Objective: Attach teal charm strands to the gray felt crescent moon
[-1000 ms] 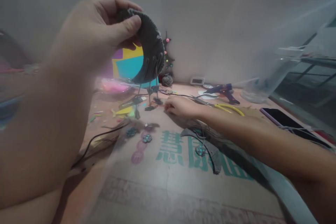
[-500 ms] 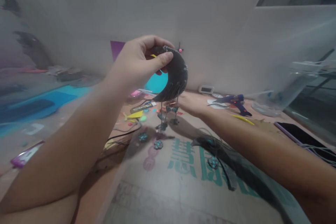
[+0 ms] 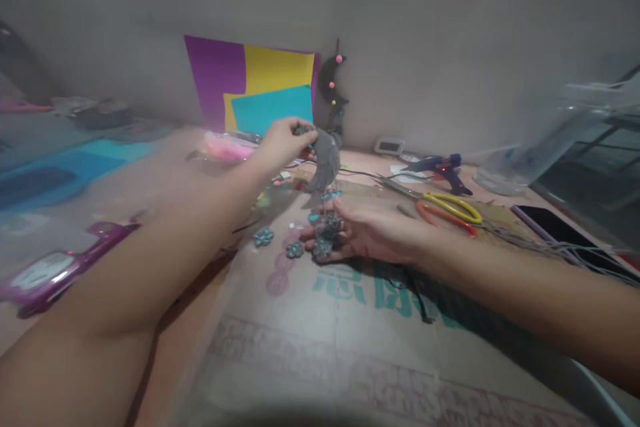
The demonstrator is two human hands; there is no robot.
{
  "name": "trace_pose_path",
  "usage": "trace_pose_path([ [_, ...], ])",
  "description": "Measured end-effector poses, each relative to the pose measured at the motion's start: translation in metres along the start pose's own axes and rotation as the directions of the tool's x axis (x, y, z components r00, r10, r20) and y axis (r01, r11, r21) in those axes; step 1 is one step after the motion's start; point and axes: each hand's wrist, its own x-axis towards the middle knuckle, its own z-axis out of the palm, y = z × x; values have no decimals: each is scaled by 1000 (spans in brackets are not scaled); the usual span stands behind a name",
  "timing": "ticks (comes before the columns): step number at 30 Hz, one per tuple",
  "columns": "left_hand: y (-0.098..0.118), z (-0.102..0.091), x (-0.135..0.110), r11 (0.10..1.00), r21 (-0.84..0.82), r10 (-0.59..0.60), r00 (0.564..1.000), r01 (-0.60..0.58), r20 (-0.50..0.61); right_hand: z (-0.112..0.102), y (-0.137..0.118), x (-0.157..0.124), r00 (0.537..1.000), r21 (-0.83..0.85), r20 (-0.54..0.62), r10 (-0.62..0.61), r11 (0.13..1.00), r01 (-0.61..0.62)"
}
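Note:
In the head view a grey crescent moon [image 3: 327, 159] hangs from my left hand [image 3: 287, 140], whose thumb and fingers pinch its upper tip. Strands with small grey and turquoise flowers [image 3: 329, 230] dangle below the crescent. My right hand [image 3: 373, 230] is under it, fingers apart and stretched behind the hanging flowers, which lie against them; whether it bears their weight I cannot tell. Two loose flowers, one [image 3: 263, 236] further left and another [image 3: 295, 250] near my right fingertips, lie on the printed plastic sheet [image 3: 300, 333].
Scissors [image 3: 425, 199], a blue glue gun [image 3: 443, 168] and a phone [image 3: 545, 223] lie to the right, near a clear plastic jar [image 3: 530, 147]. Coloured sheets [image 3: 215, 73] and another dark crescent ornament [image 3: 327, 77] stand against the wall. A purple glue gun [image 3: 65, 267] lies left.
My left hand has lowered the crescent. My right hand has come nearer from behind it to the hanging flowers. The camera view has shifted, bringing the scissors and coloured sheets into sight.

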Motion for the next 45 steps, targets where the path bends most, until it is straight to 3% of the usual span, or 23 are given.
trace_pose_path([
  [5,-48,30,4,978,119,-177,983,170,51,17,13,-13,952,111,-267,148,986,-122],
  [8,-52,30,0,970,199,-157,985,140,69,19,9,-35,960,33,-242,140,990,-136],
  [10,-46,22,-3,964,260,-91,991,63,97,10,0,-54,975,-181,-221,36,980,-78],
  [12,-33,12,-6,934,356,-5,992,-41,128,-5,-14,-74,951,-539,-261,-163,842,-4],
  [13,-25,8,-8,815,548,113,979,-190,172,-14,-21,-84,916,-714,-278,-288,700,3],
  [15,-8,5,-17,752,610,173,967,-252,187,-31,-31,-101,873,-911,-228,-431,410,-36],
  [16,1,7,-24,738,620,184,963,-266,195,-39,-34,-107,873,-954,-185,-451,297,-49],
  [18,16,16,-44,688,632,224,932,-358,284,-51,-32,-113,900,-986,-115,-420,161,-50],
  [21,25,39,-79,650,537,230,813,-537,535,-64,-20,-111,932,-996,-44,-360,89,-12],
  [24,19,58,-101,671,462,215,750,-579,626,-72,-5,-103,935,-996,-45,-353,87,-15],
  [27,10,70,-102,669,389,284,701,-634,654,-79,6,-98,924,-995,-20,-382,98,19],
  [31,4,79,-89,655,263,382,610,-709,694,-83,9,-98,856,-993,35,-517,82,90],
  [35,1,88,-84,667,160,428,550,-728,718,-79,4,-101,802,-990,-36,-596,129,51],
  [38,0,94,-86,679,142,451,563,-720,692,-74,3,-100,795,-969,-134,-591,245,19],
  [41,1,95,-89,744,115,447,618,-658,647,-68,2,-97,820,-872,-217,-529,483,81],
  [43,4,91,-90,819,109,380,674,-564,634,-65,-2,-96,845,-778,-246,-475,616,120],
  [45,7,84,-92,900,143,229,724,-413,651,-63,-10,-98,853,-725,-279,-440,679,114],
])
